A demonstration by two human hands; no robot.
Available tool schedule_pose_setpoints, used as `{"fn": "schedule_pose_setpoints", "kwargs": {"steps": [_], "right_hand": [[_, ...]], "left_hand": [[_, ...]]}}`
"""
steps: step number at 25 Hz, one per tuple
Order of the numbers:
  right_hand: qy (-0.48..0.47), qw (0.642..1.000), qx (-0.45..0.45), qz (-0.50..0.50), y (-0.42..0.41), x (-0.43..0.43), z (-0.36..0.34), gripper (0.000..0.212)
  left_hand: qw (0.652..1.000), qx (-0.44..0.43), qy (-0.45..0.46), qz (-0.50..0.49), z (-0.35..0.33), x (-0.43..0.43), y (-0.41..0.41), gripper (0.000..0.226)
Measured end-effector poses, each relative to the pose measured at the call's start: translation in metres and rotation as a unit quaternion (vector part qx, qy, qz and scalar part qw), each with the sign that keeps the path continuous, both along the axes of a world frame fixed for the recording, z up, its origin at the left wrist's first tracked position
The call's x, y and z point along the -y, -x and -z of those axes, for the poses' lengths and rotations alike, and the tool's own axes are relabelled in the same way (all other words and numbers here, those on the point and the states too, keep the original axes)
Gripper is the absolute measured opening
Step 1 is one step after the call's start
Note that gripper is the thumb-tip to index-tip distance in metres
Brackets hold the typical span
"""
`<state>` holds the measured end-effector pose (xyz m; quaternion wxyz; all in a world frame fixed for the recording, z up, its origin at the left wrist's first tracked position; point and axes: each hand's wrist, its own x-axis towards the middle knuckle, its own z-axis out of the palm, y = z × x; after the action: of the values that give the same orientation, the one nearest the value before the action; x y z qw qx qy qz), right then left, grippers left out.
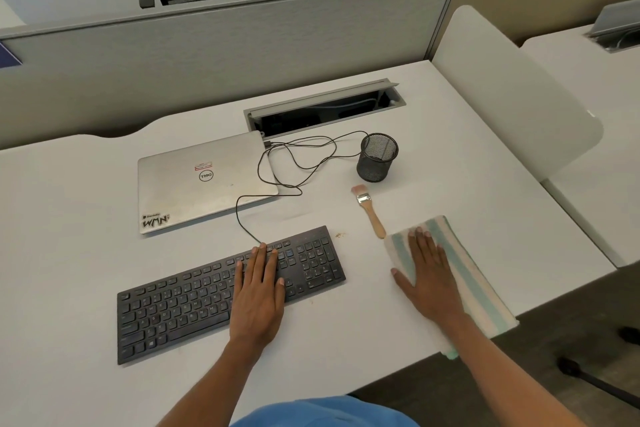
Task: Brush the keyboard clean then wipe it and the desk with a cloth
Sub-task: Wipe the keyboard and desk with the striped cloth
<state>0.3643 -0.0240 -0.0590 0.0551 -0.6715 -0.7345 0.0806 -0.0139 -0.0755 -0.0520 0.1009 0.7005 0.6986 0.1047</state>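
A black keyboard lies at an angle on the white desk. My left hand rests flat on its right half, fingers straight. A folded cloth with teal and cream stripes lies near the desk's right front edge. My right hand presses flat on the cloth with straight fingers. A small wooden-handled brush lies on the desk just beyond the cloth, bristles pointing away from me. A few brown crumbs sit beside the keyboard's top right corner.
A shut silver laptop lies behind the keyboard, with the keyboard's black cable looping beside it. A black mesh pen cup stands behind the brush. An open cable tray is set into the desk. Grey partitions bound the desk.
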Motion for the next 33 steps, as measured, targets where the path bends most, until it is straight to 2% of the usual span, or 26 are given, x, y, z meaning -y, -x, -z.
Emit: {"fn": "schedule_pose_setpoints", "kwargs": {"steps": [2,4,7,11,14,17,19,21,25,30,33], "right_hand": [[-0.008,1.000,0.018,-0.005,-0.001,0.018,-0.001,0.087],[-0.018,0.999,0.029,0.005,0.001,0.027,0.000,0.076],[-0.012,0.999,0.008,0.030,0.011,0.032,0.001,0.066],[-0.006,0.998,-0.029,0.061,0.034,0.047,0.000,0.062],[0.005,0.986,-0.139,0.096,0.065,0.059,-0.009,0.056],[-0.002,0.941,-0.299,0.158,0.104,0.063,-0.027,0.052],[-0.023,0.924,-0.351,0.153,0.134,0.064,-0.042,0.054],[-0.035,0.923,-0.367,0.115,0.166,0.060,-0.054,0.055],[-0.032,0.938,-0.341,0.048,0.222,0.031,-0.058,0.054],[-0.013,0.992,-0.123,-0.034,0.245,0.011,-0.034,0.067],[-0.017,0.995,-0.088,-0.032,0.238,0.001,-0.037,0.067]], "left_hand": [[1.000,0.013,0.000,0.007,0.000,-0.001,0.003,0.062],[1.000,0.019,0.002,0.018,0.000,0.000,0.009,0.062],[0.999,0.028,0.000,0.035,0.000,0.001,0.013,0.062],[0.997,0.045,0.009,0.059,-0.003,0.003,0.019,0.063],[0.995,0.062,0.019,0.077,-0.009,0.006,0.029,0.064],[0.994,0.060,0.025,0.082,-0.010,0.015,0.045,0.063],[0.995,0.059,0.024,0.073,-0.010,0.022,0.060,0.063],[0.996,0.060,0.023,0.061,-0.011,0.027,0.077,0.063],[0.997,0.066,0.011,0.037,-0.016,0.032,0.109,0.063],[0.999,0.041,-0.001,-0.015,-0.019,0.035,0.151,0.063],[0.999,0.015,0.011,-0.045,-0.013,0.039,0.171,0.064]]}}
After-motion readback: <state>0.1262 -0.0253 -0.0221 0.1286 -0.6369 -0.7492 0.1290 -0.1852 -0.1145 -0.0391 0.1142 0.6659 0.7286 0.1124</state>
